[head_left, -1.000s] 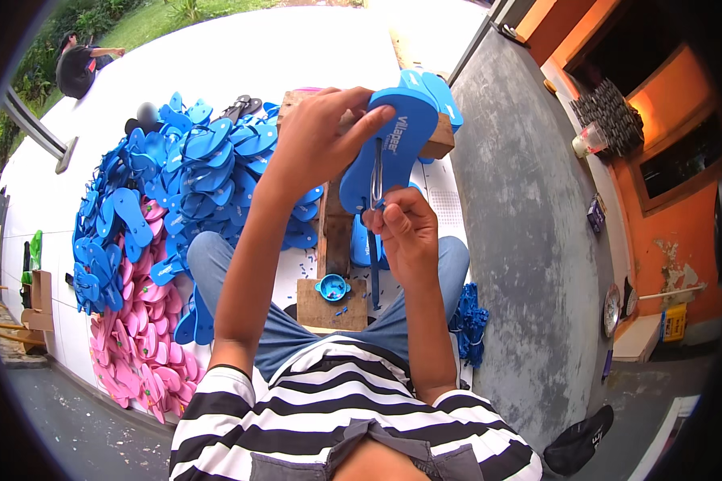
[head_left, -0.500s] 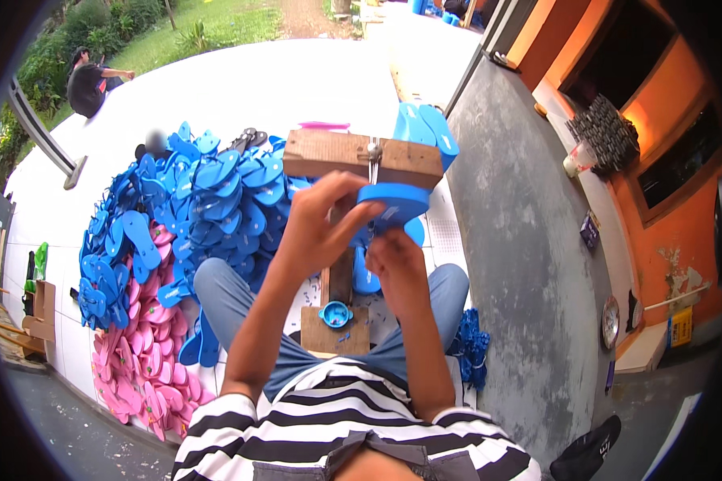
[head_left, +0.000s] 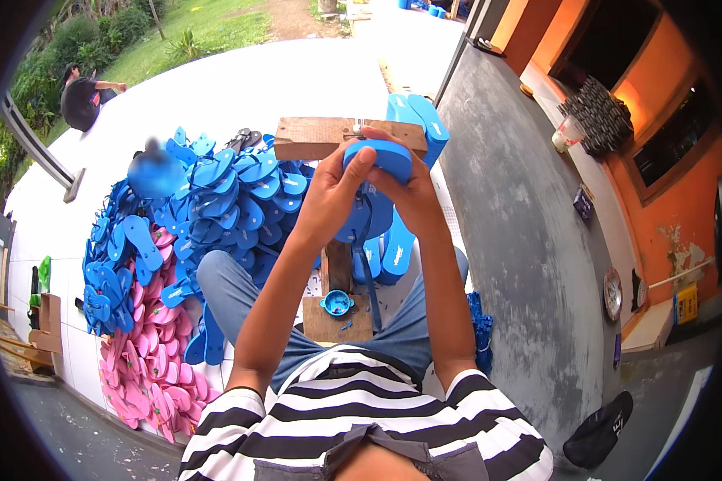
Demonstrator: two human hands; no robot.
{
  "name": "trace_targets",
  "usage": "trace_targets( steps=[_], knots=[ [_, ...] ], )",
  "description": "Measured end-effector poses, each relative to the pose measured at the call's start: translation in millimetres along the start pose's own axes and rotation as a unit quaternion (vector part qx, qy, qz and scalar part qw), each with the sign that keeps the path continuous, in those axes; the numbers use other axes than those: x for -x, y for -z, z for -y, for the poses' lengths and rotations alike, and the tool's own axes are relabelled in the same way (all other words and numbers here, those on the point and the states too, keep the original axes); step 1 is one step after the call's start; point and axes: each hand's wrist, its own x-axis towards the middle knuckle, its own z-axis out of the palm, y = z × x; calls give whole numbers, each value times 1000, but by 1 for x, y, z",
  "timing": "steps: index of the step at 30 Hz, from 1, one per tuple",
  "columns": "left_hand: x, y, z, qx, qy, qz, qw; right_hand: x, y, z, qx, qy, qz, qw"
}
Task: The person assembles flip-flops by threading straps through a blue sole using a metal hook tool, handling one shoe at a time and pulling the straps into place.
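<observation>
Both hands grip one blue flip-flop sole [head_left: 383, 158] held up in front of me. My left hand [head_left: 337, 192] clasps its left side and my right hand [head_left: 407, 192] its right side, thumbs on top. A blue strap [head_left: 367, 264] hangs down from the sole. Just behind it stands a T-shaped wooden jig [head_left: 313, 138], whose post runs down to a wooden base [head_left: 322, 325] between my knees. A small blue cup [head_left: 337, 303] sits on that base.
A large heap of blue flip-flops [head_left: 208, 200] lies to my left, with pink ones [head_left: 148, 377] nearer the tile edge. More blue soles [head_left: 417, 116] are stacked behind the jig. A person [head_left: 84, 96] crouches far left. A grey concrete floor [head_left: 521, 240] runs on the right.
The sole went from upright and high to flat and lower, close above the jig's top. Both hands closed around it, and the head tilted so the jig came into view.
</observation>
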Motion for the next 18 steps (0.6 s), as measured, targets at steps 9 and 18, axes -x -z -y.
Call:
trace_targets(
  steps=[9,18],
  knots=[
    [111,-12,-25,-174,-120,43,976,111,-29,37,137,146,-1,980],
    [147,23,67,-47,378,-72,922,168,-48,-29,444,-109,-123,881]
  ],
)
